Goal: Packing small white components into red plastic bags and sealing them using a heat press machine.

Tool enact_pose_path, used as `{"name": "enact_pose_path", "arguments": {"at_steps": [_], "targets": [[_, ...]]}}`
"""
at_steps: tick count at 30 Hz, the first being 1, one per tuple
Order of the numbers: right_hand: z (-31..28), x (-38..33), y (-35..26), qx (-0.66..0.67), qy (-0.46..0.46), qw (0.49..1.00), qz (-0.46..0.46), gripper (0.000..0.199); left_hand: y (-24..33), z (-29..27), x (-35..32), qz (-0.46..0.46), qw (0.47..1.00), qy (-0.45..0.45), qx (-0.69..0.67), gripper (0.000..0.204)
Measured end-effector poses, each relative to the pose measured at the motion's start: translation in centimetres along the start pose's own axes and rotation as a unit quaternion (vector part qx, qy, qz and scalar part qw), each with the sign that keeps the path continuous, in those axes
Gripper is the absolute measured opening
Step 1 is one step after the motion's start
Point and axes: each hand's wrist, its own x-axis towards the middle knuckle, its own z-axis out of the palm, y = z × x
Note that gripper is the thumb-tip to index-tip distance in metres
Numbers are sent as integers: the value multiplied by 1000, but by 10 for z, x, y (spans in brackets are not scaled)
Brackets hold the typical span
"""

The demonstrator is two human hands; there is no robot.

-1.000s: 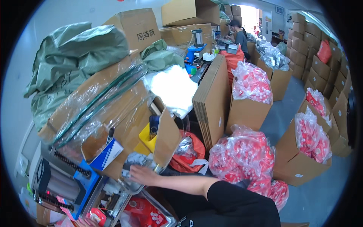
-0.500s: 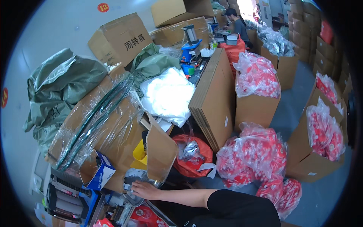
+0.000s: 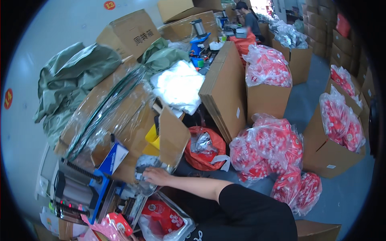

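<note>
My right hand (image 3: 157,176) reaches in from the right to a clear plastic-lined holder of grey and silver pieces (image 3: 148,161) beside the cardboard flap. Its fingers are together and curled down at the holder's near side; what they pinch, if anything, is hidden. At the bottom edge, part of my left hand (image 3: 128,237) shows, its fingers against a small red printed packet (image 3: 119,223). Pink film (image 3: 97,228) lies beside that packet. Between my arms, a clear-lined bin (image 3: 185,223) holds red packets with white patterns (image 3: 164,216).
A machine with a blue frame (image 3: 98,197) stands at the lower left, a blue-and-white box (image 3: 113,158) above it. An orange-red bag (image 3: 192,157) sits beyond my right arm. Flattened cartons (image 3: 226,90) lean behind it. Bagged red goods (image 3: 267,148) lie on the floor at right. A co-worker (image 3: 251,22) is far back.
My view has shifted, showing more of the lower edge. My left hand and the small red packet have come into sight there. My right hand stays at the holder of grey pieces.
</note>
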Motion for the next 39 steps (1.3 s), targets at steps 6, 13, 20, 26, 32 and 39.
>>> {"name": "enact_pose_path", "arguments": {"at_steps": [6, 13, 20, 26, 32, 39], "targets": [[-3, -3, 1, -38, -29, 999, -8, 22, 12, -28, 15, -48, 994, 33, -98, 35], [-7, 1, 1, 75, -42, 992, 93, 31, 21, -39, 26, -246, 837, -52, -486, 31], [-40, 30, -76, 190, -146, 964, 116, 26, 85, -25, 5, -384, 742, -166, -523, 21], [-29, 27, -138, 174, -278, 944, 29, 26, 90, -5, -17, -311, 812, -161, -467, 12], [6, 12, -139, 237, -398, 882, 89, 27, 89, -5, -25, -297, 767, -221, -524, 18], [7, 25, -110, 101, -223, 969, 29, 38, 90, 6, 20, -446, 644, -180, -595, 31]]}}
